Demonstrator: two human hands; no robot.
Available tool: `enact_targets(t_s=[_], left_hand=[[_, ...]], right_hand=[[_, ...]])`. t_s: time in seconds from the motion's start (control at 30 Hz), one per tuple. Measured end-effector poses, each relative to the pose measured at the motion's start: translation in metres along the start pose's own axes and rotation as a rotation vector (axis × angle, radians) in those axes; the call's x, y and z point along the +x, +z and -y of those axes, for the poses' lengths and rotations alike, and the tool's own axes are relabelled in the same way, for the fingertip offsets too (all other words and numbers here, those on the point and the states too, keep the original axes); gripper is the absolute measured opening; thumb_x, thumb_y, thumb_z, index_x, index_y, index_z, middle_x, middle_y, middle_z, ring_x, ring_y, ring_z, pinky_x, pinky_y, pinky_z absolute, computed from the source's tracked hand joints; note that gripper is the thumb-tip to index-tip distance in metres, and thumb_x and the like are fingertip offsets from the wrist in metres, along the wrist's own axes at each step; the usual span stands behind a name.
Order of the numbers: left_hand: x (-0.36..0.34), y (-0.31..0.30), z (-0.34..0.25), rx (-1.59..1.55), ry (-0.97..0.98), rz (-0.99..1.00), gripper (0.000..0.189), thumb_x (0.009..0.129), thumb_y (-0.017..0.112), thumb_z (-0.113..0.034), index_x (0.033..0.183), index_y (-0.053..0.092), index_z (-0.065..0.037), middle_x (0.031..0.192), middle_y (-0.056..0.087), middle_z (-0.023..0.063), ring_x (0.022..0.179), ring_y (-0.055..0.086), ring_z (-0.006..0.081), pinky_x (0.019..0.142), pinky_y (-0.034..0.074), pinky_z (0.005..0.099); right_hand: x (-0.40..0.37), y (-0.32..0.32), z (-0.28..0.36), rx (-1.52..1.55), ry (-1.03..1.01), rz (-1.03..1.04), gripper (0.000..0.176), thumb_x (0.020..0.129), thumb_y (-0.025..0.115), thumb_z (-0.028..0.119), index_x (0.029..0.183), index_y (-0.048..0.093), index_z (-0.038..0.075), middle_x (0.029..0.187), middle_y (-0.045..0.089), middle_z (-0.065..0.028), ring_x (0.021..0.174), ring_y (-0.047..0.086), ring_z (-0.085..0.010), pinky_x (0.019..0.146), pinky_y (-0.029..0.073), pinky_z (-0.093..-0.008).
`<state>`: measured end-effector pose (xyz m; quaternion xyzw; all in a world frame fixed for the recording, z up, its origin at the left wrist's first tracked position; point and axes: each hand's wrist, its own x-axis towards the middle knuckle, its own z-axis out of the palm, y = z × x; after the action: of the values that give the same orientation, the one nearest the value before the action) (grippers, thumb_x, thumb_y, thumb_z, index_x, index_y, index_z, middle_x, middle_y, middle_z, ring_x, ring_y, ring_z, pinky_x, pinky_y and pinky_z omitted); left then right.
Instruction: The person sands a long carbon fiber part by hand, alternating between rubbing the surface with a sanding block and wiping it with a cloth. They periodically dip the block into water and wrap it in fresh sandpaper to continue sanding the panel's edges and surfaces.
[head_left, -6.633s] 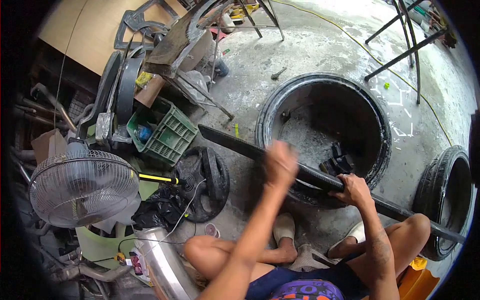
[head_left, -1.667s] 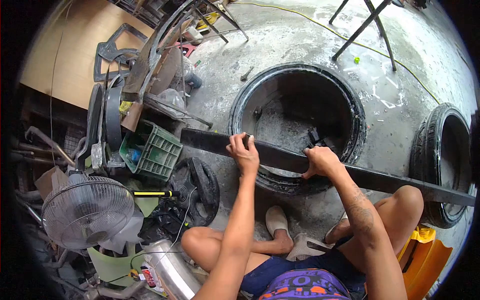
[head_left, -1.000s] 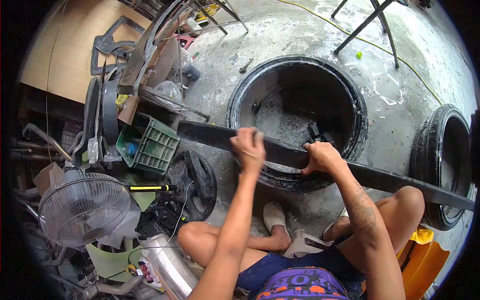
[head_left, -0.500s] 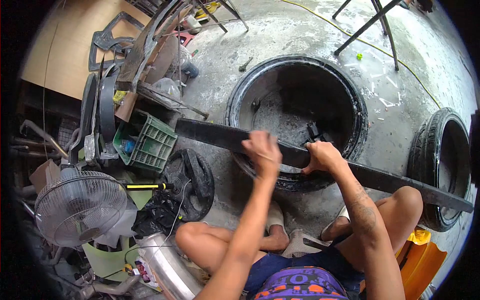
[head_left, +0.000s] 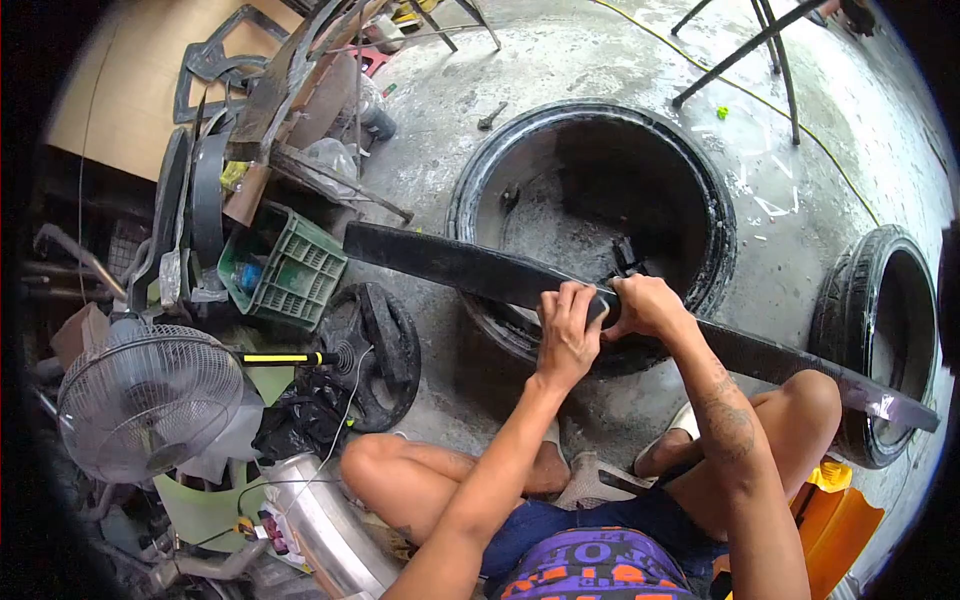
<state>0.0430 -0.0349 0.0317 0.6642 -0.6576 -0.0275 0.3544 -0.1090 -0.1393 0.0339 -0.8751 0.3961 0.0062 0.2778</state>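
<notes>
A long, narrow black panel [head_left: 450, 262] lies slanted across the near part of a large tire [head_left: 465, 205] on the floor. My right hand [head_left: 650, 308] is closed round the panel near its middle, thumb side toward my left hand. Close beside it, my left hand [head_left: 570, 335] has its fingers curled at the panel's near edge. Something small and dark shows between those fingers and the thumb; I cannot make out what it is. Inside the tire a small black piece [head_left: 627, 258] is visible. The panel's far right end reaches over a second tire [head_left: 870, 300].
On the left stand a fan [head_left: 150, 405], a green crate [head_left: 305, 270] and a black round base [head_left: 375, 350]. A silver cylinder [head_left: 325, 520] lies near my left knee. Stand legs [head_left: 745, 55] and a yellow cord [head_left: 670, 50] are at the back. An orange piece [head_left: 845, 535] sits at right.
My left hand has moved right along the panel, from left of the tire's middle to beside my right hand. My right hand keeps its hold. The view has shifted slightly.
</notes>
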Motion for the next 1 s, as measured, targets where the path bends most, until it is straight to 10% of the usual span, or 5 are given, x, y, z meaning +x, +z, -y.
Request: enact_targets(t_s=[0.27,0.43,0.63,0.77,1.0], left_hand=[[0.019,-0.021,0.080,0.083,-0.256,-0.293,0.027,0.097,0.062,-0.022,0.111,0.057,0.000,0.110,0.057,0.0173,0.103,0.053,0.0365,0.092,0.040,0.0471],[0.017,0.006,0.008,0.001,0.061,-0.115,0.023,0.086,0.068,-0.012,0.107,0.061,-0.004,0.108,0.061,0.0151,0.101,0.055,0.0326,0.088,0.038,0.0448],[0.053,-0.025,0.122,0.197,-0.176,-0.357,0.017,0.092,0.062,-0.016,0.105,0.063,-0.005,0.105,0.062,0.0131,0.098,0.055,0.0332,0.087,0.037,0.0453],[0.013,0.012,0.013,0.024,-0.003,-0.112,0.020,0.090,0.065,-0.019,0.101,0.060,-0.004,0.106,0.061,0.0164,0.102,0.056,0.0339,0.088,0.037,0.0450],[0.044,-0.031,0.133,0.142,-0.230,-0.346,0.022,0.094,0.060,-0.022,0.101,0.053,-0.002,0.101,0.053,0.0188,0.093,0.051,0.0392,0.084,0.038,0.0520]], right_hand=[[0.002,0.004,0.000,-0.019,0.015,-0.002,0.071,0.053,0.092,0.045,0.101,0.068,-0.001,0.092,0.071,-0.0217,0.092,0.070,-0.0388,0.083,0.056,-0.0459],[0.001,0.009,-0.006,0.010,0.007,0.027,0.072,0.053,0.092,0.044,0.103,0.068,-0.001,0.093,0.071,-0.0217,0.091,0.070,-0.0387,0.083,0.056,-0.0457],[0.002,0.006,-0.005,0.001,0.032,0.008,0.075,0.052,0.092,0.045,0.106,0.068,-0.002,0.094,0.071,-0.0219,0.093,0.070,-0.0388,0.084,0.056,-0.0453],[0.007,0.006,-0.008,0.013,0.036,0.044,0.078,0.053,0.090,0.047,0.110,0.068,-0.002,0.096,0.071,-0.0226,0.096,0.070,-0.0386,0.086,0.056,-0.0448],[0.006,-0.001,-0.002,0.007,0.055,0.076,0.082,0.052,0.091,0.047,0.111,0.068,-0.004,0.097,0.071,-0.0236,0.097,0.069,-0.0390,0.087,0.056,-0.0448]])
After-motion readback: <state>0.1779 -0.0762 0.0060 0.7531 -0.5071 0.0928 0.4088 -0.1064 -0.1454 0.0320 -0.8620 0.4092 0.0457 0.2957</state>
